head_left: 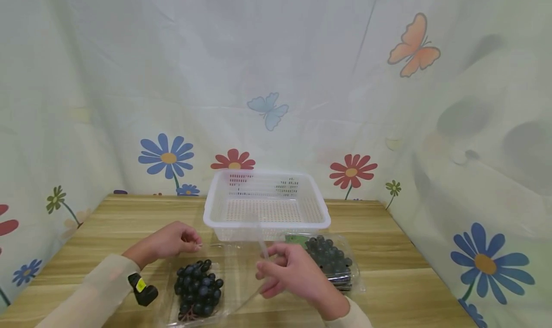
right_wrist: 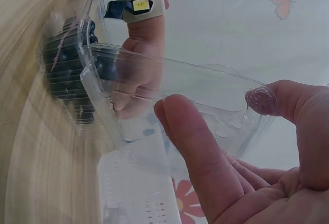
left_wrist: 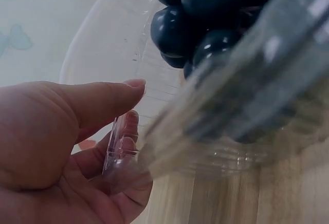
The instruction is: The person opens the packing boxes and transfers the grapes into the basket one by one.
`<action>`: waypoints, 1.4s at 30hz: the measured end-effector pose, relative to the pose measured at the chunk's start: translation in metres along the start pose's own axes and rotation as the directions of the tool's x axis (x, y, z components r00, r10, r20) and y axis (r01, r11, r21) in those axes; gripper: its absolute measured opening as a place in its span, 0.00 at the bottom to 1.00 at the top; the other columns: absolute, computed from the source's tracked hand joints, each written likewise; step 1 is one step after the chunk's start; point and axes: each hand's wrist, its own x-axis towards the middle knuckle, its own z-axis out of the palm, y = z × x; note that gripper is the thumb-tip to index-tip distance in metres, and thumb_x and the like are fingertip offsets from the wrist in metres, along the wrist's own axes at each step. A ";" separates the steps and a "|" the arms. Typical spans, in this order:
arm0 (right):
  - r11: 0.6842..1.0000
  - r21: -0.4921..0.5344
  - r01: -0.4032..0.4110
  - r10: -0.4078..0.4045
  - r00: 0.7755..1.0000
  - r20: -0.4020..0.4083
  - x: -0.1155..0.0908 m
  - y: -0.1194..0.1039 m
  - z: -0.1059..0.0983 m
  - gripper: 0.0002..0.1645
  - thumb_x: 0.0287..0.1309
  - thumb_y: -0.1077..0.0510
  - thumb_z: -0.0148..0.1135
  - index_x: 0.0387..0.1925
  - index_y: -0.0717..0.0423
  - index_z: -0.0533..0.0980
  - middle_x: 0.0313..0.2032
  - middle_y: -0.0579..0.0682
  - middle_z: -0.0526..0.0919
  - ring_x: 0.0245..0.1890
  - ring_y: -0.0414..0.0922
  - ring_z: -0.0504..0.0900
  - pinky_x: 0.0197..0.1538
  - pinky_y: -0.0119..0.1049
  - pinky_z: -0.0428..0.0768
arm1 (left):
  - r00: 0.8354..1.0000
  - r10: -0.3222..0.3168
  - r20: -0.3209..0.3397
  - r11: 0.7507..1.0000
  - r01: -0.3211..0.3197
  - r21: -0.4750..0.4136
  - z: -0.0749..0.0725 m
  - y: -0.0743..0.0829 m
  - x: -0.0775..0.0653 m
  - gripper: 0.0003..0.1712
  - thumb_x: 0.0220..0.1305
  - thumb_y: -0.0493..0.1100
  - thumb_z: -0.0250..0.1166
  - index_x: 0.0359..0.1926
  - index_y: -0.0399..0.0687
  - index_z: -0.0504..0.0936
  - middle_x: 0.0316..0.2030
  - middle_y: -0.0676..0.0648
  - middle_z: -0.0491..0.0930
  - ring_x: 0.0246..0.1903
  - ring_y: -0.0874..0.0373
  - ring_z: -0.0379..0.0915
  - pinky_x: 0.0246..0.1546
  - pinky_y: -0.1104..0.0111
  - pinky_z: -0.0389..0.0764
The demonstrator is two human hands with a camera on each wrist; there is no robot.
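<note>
A clear plastic clamshell box (head_left: 228, 270) lies open at the front left of the table, a bunch of dark grapes (head_left: 199, 289) in its base. My left hand (head_left: 174, 241) is behind the base. In the left wrist view, thumb and curled fingers grip the box's corner (left_wrist: 121, 154). The raised lid (right_wrist: 180, 82) is held at its edge by my right hand (head_left: 291, 270), with the thumb on one side and the fingers on the other. Grapes (left_wrist: 211, 0) show close by in the left wrist view, partly covered by blurred plastic.
At the back centre stands a white plastic basket (head_left: 266, 225) with slotted walls. A second clear box (head_left: 351, 256) of dark grapes, with a green label, sits right of my right hand. A flowered curtain (head_left: 302, 54) hangs behind and around the wooden table (head_left: 388, 289).
</note>
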 end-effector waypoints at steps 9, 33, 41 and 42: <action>0.997 0.061 -0.039 0.039 0.999 0.004 -0.005 0.006 -0.002 0.24 0.66 0.56 0.66 0.55 0.69 0.74 0.40 0.69 0.88 0.29 0.51 0.91 0.35 0.49 0.90 | 0.998 0.024 -0.056 0.999 -0.021 0.043 0.004 0.004 0.005 0.08 0.64 0.42 0.72 0.39 0.42 0.88 0.31 0.50 0.84 0.33 0.55 0.72 0.33 0.66 0.76; 0.997 0.044 -0.056 0.060 0.993 -0.097 0.013 0.008 -0.030 0.28 0.67 0.52 0.66 0.58 0.69 0.74 0.41 0.61 0.90 0.31 0.49 0.91 0.37 0.44 0.91 | 0.963 -0.262 0.063 0.940 0.270 -0.208 0.003 0.004 -0.075 0.12 0.72 0.40 0.62 0.45 0.32 0.80 0.27 0.46 0.78 0.24 0.56 0.75 0.27 0.62 0.85; 0.995 0.057 -0.079 0.083 0.994 -0.068 0.016 0.011 -0.033 0.30 0.65 0.57 0.67 0.61 0.71 0.70 0.41 0.62 0.90 0.32 0.50 0.91 0.38 0.45 0.91 | 0.969 -0.228 0.095 0.912 0.247 -0.327 0.006 -0.003 -0.080 0.13 0.69 0.37 0.61 0.48 0.32 0.72 0.27 0.44 0.78 0.24 0.55 0.77 0.27 0.61 0.88; 0.995 0.056 -0.082 0.086 0.994 -0.062 0.017 0.012 -0.032 0.31 0.65 0.58 0.67 0.62 0.72 0.69 0.42 0.63 0.89 0.32 0.50 0.91 0.38 0.45 0.91 | 0.967 -0.236 0.094 0.911 0.254 -0.325 0.005 -0.004 -0.080 0.13 0.69 0.38 0.61 0.48 0.32 0.72 0.27 0.44 0.78 0.24 0.55 0.77 0.26 0.62 0.88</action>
